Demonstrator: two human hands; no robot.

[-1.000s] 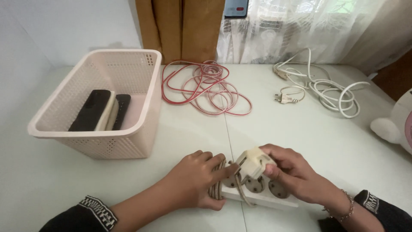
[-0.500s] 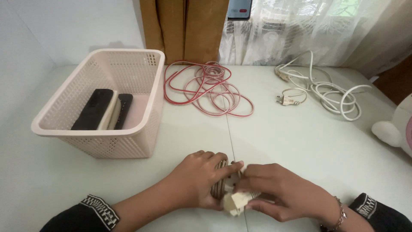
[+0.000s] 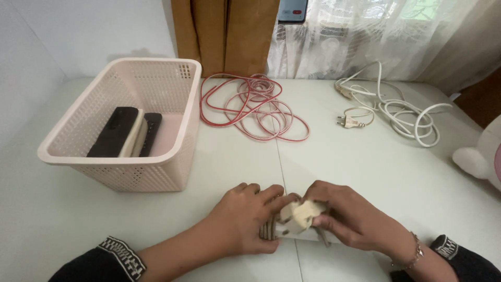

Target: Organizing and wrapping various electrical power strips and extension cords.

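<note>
I am gripping the cream plug (image 3: 301, 215) with my right hand (image 3: 350, 222), my left hand (image 3: 245, 222) clasping the coiled cord (image 3: 268, 228); the strip beneath is lying left-right, mostly hidden.

pale white table (image 3: 365, 172) w/ centre seam, plain white wall (image 3: 83, 31) at left + back, brown curtain (image 3: 224, 31) in middle, sheer lace curtain (image 3: 376, 31) over window at right, soft daylight coming thru
</note>
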